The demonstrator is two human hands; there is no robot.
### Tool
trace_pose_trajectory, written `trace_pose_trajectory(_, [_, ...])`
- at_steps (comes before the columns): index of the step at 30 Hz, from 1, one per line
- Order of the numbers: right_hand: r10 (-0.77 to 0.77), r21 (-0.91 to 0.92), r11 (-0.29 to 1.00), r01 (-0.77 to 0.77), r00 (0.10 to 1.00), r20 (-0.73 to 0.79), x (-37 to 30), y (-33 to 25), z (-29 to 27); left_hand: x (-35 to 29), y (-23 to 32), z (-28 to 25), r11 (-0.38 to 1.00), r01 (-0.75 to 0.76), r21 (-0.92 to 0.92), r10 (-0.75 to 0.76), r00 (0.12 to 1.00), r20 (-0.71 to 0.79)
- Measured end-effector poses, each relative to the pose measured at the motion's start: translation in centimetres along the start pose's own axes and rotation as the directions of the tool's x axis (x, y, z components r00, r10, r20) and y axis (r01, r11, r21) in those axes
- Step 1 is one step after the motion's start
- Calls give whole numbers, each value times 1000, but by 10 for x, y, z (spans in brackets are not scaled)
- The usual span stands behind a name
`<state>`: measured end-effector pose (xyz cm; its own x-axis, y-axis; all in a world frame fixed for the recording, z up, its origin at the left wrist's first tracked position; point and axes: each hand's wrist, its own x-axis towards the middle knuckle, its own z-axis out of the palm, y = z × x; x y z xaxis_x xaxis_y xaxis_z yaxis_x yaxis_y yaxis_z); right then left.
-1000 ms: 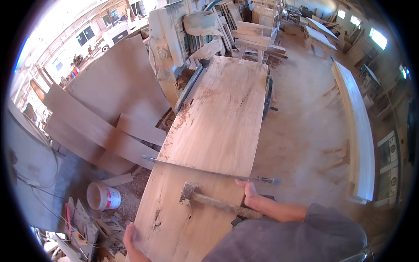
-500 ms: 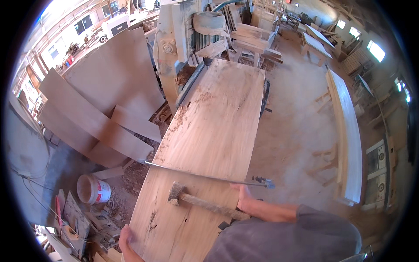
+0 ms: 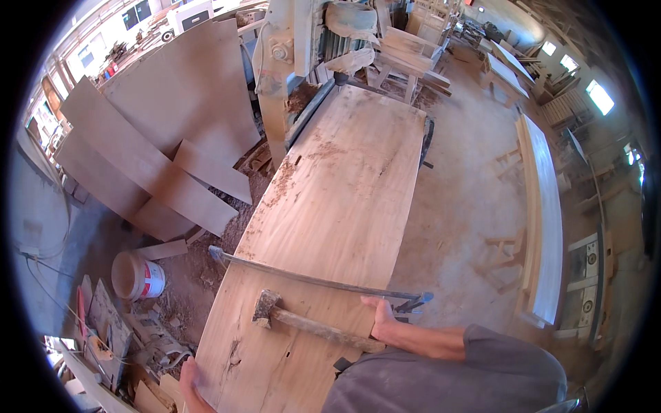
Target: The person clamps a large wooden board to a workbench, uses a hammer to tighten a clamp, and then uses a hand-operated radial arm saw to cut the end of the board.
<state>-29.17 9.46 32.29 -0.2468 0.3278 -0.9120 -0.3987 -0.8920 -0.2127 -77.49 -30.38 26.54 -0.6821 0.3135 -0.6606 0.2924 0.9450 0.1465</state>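
My two hands hold the big wooden board [image 3: 344,206], one on each side. My left hand [image 3: 189,378] is on the left edge, low down by me. My right hand [image 3: 382,320] has the right edge, though some of its fingers are hidden. The board runs away from me, up to a tall, dusty machine [image 3: 279,51] at the far left. Its top is light brown with wavy lines, some dark cracks, and bits of sawdust [image 3: 282,189] along the left side. A long metal bar [image 3: 310,277] goes across it, poking out past both edges. A hammer [image 3: 296,319] lies nearer me.

The room is big and dusty. Flat sheets [image 3: 172,96] lean on the left, above a bucket [image 3: 139,290]. On the right is a brown floor [image 3: 461,227], a long pale plank [image 3: 545,227] on wooden legs, and a bright window [image 3: 600,98].
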Motion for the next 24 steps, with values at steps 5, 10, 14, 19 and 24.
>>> trace_pose_trajectory(5, [-16,0,1000,16,1000,-22,5,2,1,-4,3,3,998,-34,44,35,999,-20])
trace_pose_trajectory(10, [-64,-26,998,64,998,-20,21,6,-12,6,3,6,995,-80,62,83,996,-44])
trace_pose_trajectory(14, [-59,-34,998,59,998,0,35,9,-24,9,-5,14,990,-120,74,125,990,-60])
trace_pose_trajectory(19, [-15,-61,998,16,1000,12,15,2,-10,-4,20,7,1000,-25,-11,24,993,-113])
trace_pose_trajectory(24, [-59,-27,998,58,998,-27,13,4,-8,-2,5,12,998,16,-62,-22,995,-94])
